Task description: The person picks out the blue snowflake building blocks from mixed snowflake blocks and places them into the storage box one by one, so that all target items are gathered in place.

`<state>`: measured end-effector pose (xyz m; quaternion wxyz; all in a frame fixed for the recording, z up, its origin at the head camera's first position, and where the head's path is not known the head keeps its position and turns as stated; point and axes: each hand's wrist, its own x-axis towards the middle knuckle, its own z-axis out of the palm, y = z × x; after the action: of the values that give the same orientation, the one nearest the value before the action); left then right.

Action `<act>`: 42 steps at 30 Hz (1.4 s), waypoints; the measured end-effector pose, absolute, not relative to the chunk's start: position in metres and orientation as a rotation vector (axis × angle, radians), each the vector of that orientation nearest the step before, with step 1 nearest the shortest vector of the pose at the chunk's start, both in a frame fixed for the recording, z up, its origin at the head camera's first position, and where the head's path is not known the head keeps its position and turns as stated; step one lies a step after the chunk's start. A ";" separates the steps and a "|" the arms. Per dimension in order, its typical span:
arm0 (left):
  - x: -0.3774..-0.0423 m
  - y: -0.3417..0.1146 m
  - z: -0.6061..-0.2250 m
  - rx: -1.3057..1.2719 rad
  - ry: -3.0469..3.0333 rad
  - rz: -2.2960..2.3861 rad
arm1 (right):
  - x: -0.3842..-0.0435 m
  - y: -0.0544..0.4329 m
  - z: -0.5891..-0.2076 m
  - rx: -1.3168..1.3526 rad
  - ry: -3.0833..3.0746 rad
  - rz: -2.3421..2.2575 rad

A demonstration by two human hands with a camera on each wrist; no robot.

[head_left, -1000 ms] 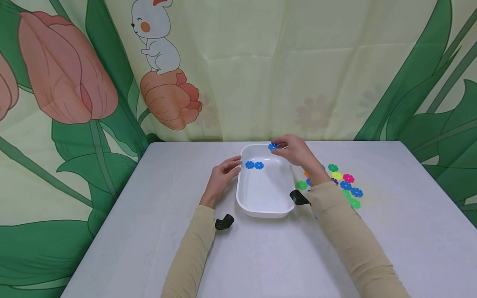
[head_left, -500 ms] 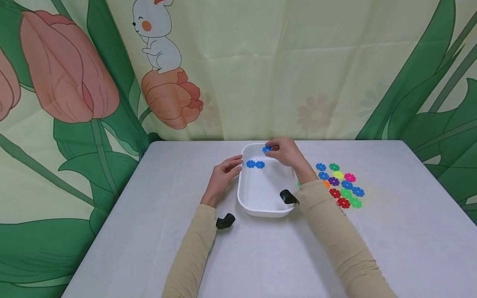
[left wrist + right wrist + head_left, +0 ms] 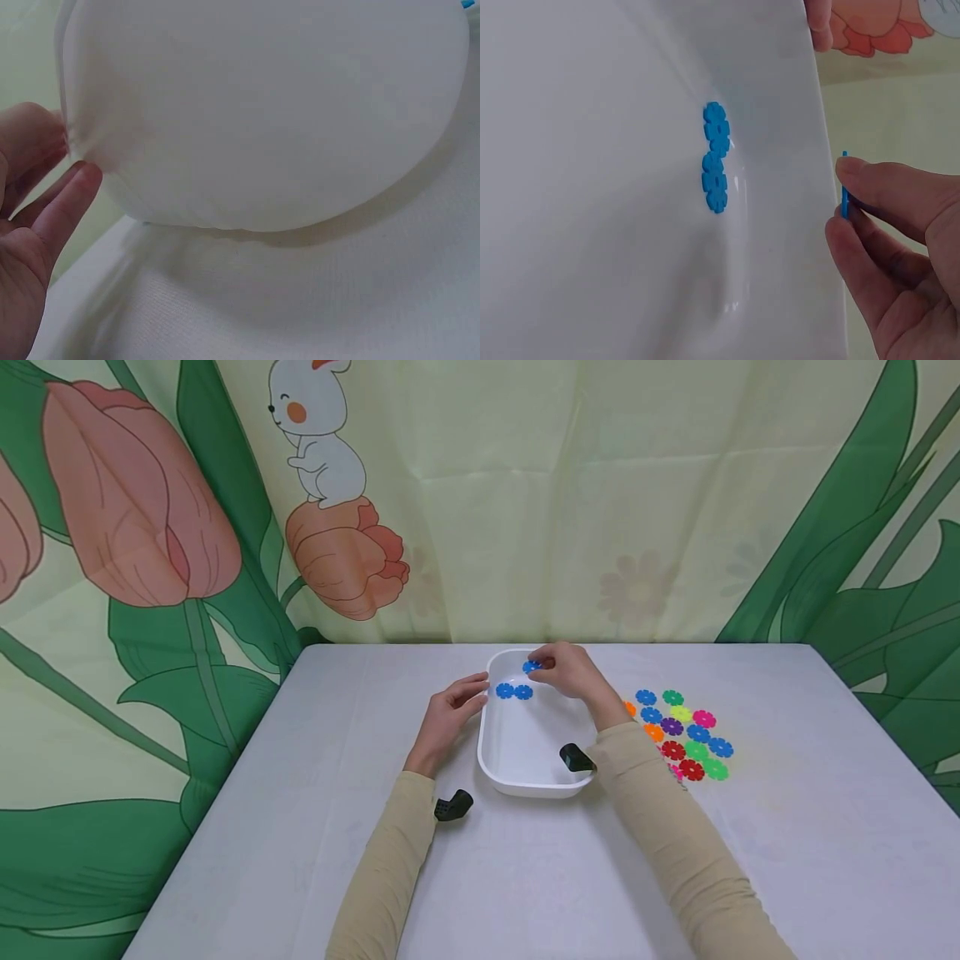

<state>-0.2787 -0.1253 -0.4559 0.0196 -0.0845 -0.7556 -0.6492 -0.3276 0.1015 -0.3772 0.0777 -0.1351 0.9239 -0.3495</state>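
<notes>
My right hand (image 3: 572,672) pinches a blue snowflake building disc (image 3: 531,667) between thumb and fingers, above the far part of the white tray (image 3: 536,792). In the right wrist view this disc (image 3: 845,187) appears edge-on between the fingertips. Two more blue discs (image 3: 513,692) lie side by side on the tray floor, near its left wall. At the tray's left rim, my left hand (image 3: 444,722) touches the outside with extended fingers. The left wrist view shows those fingertips (image 3: 88,180) against the tray wall (image 3: 262,135).
Right of the tray, loose snowflake discs (image 3: 696,749) in several colours lie spread on the white-covered table (image 3: 285,827); the right forearm hides part of them. A printed curtain (image 3: 487,527) hangs behind the table's far edge. Each wrist carries a small black camera (image 3: 453,806).
My right hand has moved left with the blue disc, from the tray's far right corner to over its inside, and slightly nearer. More of the coloured discs show. The left hand stays put.
</notes>
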 end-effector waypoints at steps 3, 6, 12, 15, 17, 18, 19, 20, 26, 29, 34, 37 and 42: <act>-0.278 -0.125 -0.454 -0.255 -2.352 -2.012 | -0.328 0.101 -0.378 -0.414 2.766 -1.037; -0.277 -0.125 -0.454 -0.250 -2.360 -2.012 | -0.328 0.100 -0.379 -0.426 2.765 -1.028; -0.277 -0.125 -0.455 -0.240 -2.362 -2.015 | -0.331 0.102 -0.384 -0.484 2.765 -0.965; -0.277 -0.125 -0.456 -0.241 -2.355 -2.017 | -0.334 0.102 -0.387 -0.508 2.761 -0.919; -0.277 -0.125 -0.456 -0.239 -2.350 -2.019 | -0.336 0.103 -0.388 -0.527 2.757 -0.892; -0.277 -0.125 -0.457 -0.239 -2.350 -2.020 | -0.337 0.103 -0.389 -0.539 2.758 -0.878; -0.277 -0.125 -0.457 -0.241 -2.348 -2.021 | -0.338 0.103 -0.389 -0.559 2.761 -0.861; -0.277 -0.125 -0.457 -0.244 -2.343 -2.025 | -0.338 0.103 -0.389 -0.578 2.764 -0.845; -0.276 -0.125 -0.457 -0.259 -2.337 -2.030 | -0.340 0.104 -0.390 -0.676 2.799 -0.740; -0.276 -0.125 -0.457 -0.256 -2.333 -2.036 | -0.341 0.104 -0.390 -0.686 2.810 -0.703; -0.276 -0.124 -0.456 -0.265 -2.321 -2.036 | -0.341 0.103 -0.388 -0.696 2.822 -0.628; -0.277 -0.124 -0.456 -0.264 -2.324 -2.034 | -0.341 0.101 -0.387 -0.687 2.820 -0.571; -0.277 -0.125 -0.456 -0.254 -2.340 -2.022 | -0.341 0.100 -0.385 -0.661 2.806 -0.526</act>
<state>-0.2773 -0.1246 -0.4564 0.0195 -0.0819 -0.7540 -0.6515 -0.3405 0.1002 -0.3850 0.1052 -0.2243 0.9522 -0.1786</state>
